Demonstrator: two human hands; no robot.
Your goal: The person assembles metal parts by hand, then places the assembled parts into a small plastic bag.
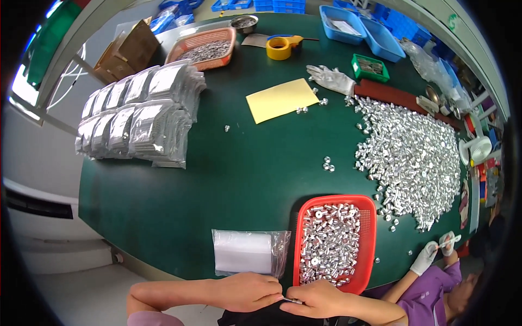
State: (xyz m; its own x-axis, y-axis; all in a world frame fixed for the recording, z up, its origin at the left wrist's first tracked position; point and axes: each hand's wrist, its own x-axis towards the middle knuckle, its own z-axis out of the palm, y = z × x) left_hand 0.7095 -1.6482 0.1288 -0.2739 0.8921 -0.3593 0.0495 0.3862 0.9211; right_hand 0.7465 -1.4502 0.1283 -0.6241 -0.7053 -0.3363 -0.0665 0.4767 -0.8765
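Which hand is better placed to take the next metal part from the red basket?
Likely the right hand: it lies just below the red basket of metal parts. The left hand sits nearer the clear plastic bags. Both pinch something small between them.

A dark green table [239, 179] carries a red mesh basket [370, 239] of shiny silver metal parts [329, 242], a yellow sheet [281, 99] at upper centre, blue bins [380, 38] at upper right, and silvery packets [136, 114] at upper left.
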